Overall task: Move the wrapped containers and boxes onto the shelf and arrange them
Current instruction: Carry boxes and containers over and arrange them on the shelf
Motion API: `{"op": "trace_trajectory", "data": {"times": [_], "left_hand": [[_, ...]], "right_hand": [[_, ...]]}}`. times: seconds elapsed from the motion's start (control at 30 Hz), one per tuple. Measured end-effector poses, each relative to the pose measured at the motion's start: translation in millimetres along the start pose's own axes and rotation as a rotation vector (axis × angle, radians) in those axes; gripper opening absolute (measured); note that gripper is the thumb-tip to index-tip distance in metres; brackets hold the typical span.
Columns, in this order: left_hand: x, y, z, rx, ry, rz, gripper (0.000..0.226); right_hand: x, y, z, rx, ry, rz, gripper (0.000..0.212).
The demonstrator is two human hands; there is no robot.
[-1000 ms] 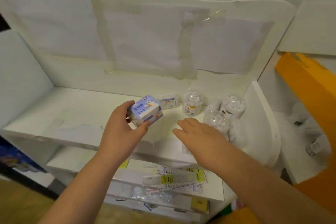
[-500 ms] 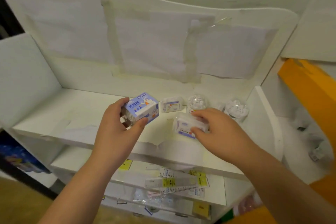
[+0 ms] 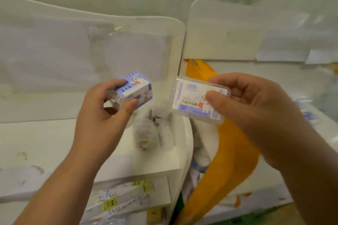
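Left hand [image 3: 102,115] gripping blue-and-white box [image 3: 136,89], right hand [image 3: 245,104] pinching flat clear case [image 3: 199,101] — both above shelf [image 3: 45,139] right end. Risk: knocking 2 wrapped containers [image 3: 146,135] off near edge when setting down.

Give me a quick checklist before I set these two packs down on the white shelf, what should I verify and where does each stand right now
1. Left hand grips the blue-and-white cartoon box: ok, fingers and thumb wrap it.
2. Right hand pinches the flat clear-plastic case with the purple label: ok.
3. Both packs over the white shelf board: not ok, the case is held past its right end.
4. Bare space on the board: ok, its left part is open.
5. Wrapped clear containers at the right end upright: cannot tell, blurred.
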State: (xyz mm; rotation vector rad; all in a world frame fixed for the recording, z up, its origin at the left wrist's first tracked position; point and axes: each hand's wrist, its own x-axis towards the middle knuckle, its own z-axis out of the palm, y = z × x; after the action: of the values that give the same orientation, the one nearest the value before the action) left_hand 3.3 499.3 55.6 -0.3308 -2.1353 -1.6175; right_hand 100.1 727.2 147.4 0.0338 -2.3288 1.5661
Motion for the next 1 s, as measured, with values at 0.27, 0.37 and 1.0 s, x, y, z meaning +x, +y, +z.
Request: {"op": "trace_trajectory", "data": {"times": [0.27, 0.37, 1.0], "left_hand": [[-5, 107, 66, -0.148, -0.067, 0.150, 0.040], [-20, 149, 100, -0.153, -0.099, 0.199, 0.037], [-138, 201, 375, -0.328, -0.272, -0.443, 0.046]], "right_hand": [[-2, 25, -136, 0.217, 0.163, -0.017, 0.022], [-8, 57, -191, 0.238, 0.199, 0.013, 0.020], [-49, 244, -423, 0.167, 0.152, 0.416, 0.018]]}}
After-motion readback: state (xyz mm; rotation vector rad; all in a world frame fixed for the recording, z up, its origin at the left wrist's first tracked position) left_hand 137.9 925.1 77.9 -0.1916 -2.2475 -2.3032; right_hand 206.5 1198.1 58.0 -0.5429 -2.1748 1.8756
